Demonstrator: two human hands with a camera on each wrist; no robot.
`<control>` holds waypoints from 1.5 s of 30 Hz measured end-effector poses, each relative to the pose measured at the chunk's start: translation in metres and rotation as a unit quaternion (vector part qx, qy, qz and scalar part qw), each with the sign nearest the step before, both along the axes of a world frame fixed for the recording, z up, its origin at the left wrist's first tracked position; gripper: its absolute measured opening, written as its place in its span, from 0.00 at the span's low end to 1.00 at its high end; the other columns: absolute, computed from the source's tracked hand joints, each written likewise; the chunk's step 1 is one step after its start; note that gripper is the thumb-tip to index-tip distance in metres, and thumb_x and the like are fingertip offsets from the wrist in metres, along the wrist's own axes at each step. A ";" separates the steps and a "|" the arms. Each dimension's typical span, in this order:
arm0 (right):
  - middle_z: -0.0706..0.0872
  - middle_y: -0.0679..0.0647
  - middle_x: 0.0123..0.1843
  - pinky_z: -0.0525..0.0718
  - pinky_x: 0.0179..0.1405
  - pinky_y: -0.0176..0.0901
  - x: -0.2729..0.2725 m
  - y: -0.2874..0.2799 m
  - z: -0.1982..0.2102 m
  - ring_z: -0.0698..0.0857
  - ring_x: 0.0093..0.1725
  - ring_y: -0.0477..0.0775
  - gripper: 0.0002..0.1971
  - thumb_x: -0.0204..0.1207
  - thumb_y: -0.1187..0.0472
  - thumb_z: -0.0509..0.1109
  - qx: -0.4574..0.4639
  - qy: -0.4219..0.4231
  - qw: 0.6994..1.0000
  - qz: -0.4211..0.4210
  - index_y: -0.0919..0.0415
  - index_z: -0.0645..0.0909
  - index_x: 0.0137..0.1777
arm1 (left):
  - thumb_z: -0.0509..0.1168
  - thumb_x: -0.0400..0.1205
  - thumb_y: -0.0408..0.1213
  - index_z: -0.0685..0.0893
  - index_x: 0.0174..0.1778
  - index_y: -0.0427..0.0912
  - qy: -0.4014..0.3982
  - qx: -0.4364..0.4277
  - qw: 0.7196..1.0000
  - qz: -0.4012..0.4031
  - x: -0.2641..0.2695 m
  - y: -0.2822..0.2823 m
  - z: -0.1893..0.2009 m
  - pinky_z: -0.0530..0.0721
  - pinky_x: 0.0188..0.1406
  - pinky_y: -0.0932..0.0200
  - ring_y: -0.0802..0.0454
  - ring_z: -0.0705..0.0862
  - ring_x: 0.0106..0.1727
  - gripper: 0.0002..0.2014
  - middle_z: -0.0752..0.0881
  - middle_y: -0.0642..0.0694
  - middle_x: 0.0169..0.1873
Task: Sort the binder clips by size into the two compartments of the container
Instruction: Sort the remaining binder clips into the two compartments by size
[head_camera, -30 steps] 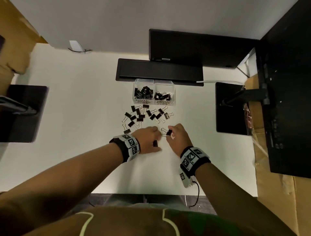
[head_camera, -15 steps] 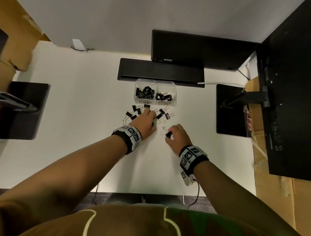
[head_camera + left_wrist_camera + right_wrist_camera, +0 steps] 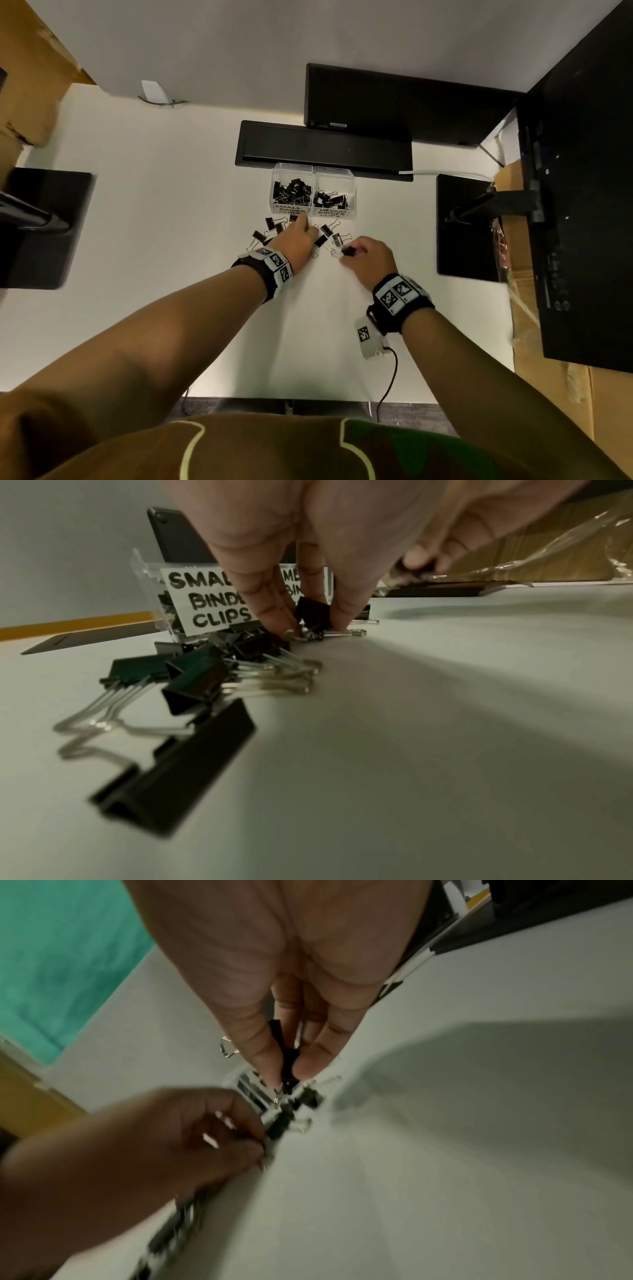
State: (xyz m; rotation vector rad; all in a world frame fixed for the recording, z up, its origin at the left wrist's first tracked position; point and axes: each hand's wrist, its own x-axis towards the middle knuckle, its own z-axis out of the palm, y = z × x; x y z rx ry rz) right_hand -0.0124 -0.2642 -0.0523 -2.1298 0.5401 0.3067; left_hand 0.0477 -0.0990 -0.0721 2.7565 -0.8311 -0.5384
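Observation:
A clear two-compartment container (image 3: 294, 168) holds black clips, with the left side labelled SMALL BINDER CLIPS (image 3: 205, 601) and the right side MEDIUM. Loose binder clips (image 3: 274, 224) lie scattered on the white table just in front of it. My left hand (image 3: 298, 233) reaches into this pile. In the left wrist view its fingertips (image 3: 274, 615) pinch a small black clip (image 3: 310, 610) against the table. My right hand (image 3: 363, 253) hovers to the right of the pile, and its thumb and fingers pinch a black binder clip (image 3: 289, 1056) (image 3: 347, 251).
A black bar (image 3: 322, 147) and a monitor (image 3: 394, 102) stand behind the container. Black stand bases sit at the left (image 3: 44, 229) and right (image 3: 466, 226). Cardboard boxes (image 3: 548, 377) line the right edge. More clips (image 3: 192, 685) lie near my left wrist.
My left hand has moved forward from the near table into the pile by the container and now pinches a clip. My right hand has drifted slightly forward, still holding its clip.

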 end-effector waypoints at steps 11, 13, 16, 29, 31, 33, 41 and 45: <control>0.84 0.51 0.46 0.78 0.42 0.32 0.099 0.001 0.039 0.80 0.44 0.46 0.11 0.73 0.66 0.73 -0.085 -0.086 0.992 0.030 0.60 0.83 0.56 | 0.60 0.80 0.25 0.69 0.67 0.33 0.005 0.041 0.999 -0.025 -0.014 0.006 -0.005 0.77 0.52 0.51 0.40 0.75 0.60 0.19 0.70 0.36 0.64; 0.84 0.53 0.53 0.80 0.49 0.36 0.101 0.004 0.039 0.80 0.48 0.46 0.12 0.74 0.65 0.71 -0.101 -0.078 0.991 0.048 0.60 0.82 0.58 | 0.60 0.81 0.26 0.70 0.65 0.33 0.003 0.035 0.999 -0.022 -0.014 0.007 -0.006 0.77 0.47 0.52 0.41 0.76 0.58 0.17 0.71 0.37 0.62; 0.84 0.56 0.54 0.82 0.53 0.40 0.088 0.013 0.043 0.81 0.48 0.50 0.10 0.76 0.70 0.64 -0.114 -0.094 0.986 0.077 0.64 0.83 0.53 | 0.61 0.80 0.26 0.70 0.66 0.34 0.009 0.035 0.999 -0.020 -0.015 0.009 -0.008 0.76 0.44 0.53 0.41 0.76 0.58 0.17 0.70 0.37 0.62; 0.81 0.58 0.54 0.82 0.49 0.49 0.022 0.012 -0.018 0.80 0.56 0.61 0.11 0.74 0.72 0.64 -0.184 -0.017 0.965 0.189 0.61 0.81 0.54 | 0.57 0.84 0.34 0.76 0.57 0.37 -0.016 -0.089 0.996 -0.014 0.003 -0.001 0.016 0.78 0.42 0.51 0.41 0.80 0.52 0.08 0.78 0.39 0.54; 0.82 0.59 0.52 0.82 0.51 0.48 0.019 0.010 -0.017 0.82 0.52 0.59 0.11 0.73 0.68 0.69 -0.133 -0.021 0.978 0.159 0.63 0.81 0.55 | 0.58 0.85 0.40 0.78 0.58 0.38 -0.036 -0.141 0.989 0.009 0.013 -0.010 0.030 0.82 0.45 0.53 0.45 0.81 0.51 0.11 0.79 0.40 0.55; 0.83 0.54 0.47 0.82 0.54 0.45 0.018 0.007 -0.013 0.82 0.48 0.54 0.14 0.71 0.65 0.72 -0.069 -0.007 0.993 0.096 0.62 0.82 0.57 | 0.61 0.83 0.44 0.80 0.58 0.41 -0.040 -0.184 0.980 0.060 0.026 -0.020 0.044 0.82 0.49 0.56 0.49 0.81 0.51 0.13 0.79 0.43 0.55; 0.82 0.47 0.45 0.83 0.47 0.34 0.048 -0.011 0.030 0.80 0.40 0.42 0.15 0.71 0.68 0.72 0.061 -0.079 0.994 -0.041 0.58 0.83 0.58 | 0.66 0.81 0.41 0.83 0.56 0.43 0.009 -0.226 0.955 0.190 0.069 -0.039 0.045 0.82 0.56 0.55 0.47 0.83 0.54 0.10 0.83 0.43 0.56; 0.82 0.49 0.51 0.80 0.47 0.35 0.075 -0.010 0.042 0.81 0.48 0.46 0.16 0.72 0.68 0.72 -0.027 -0.115 0.993 0.003 0.57 0.81 0.59 | 0.65 0.82 0.37 0.82 0.60 0.44 0.008 -0.186 0.971 0.147 0.065 -0.034 0.040 0.84 0.58 0.51 0.48 0.84 0.52 0.11 0.81 0.43 0.61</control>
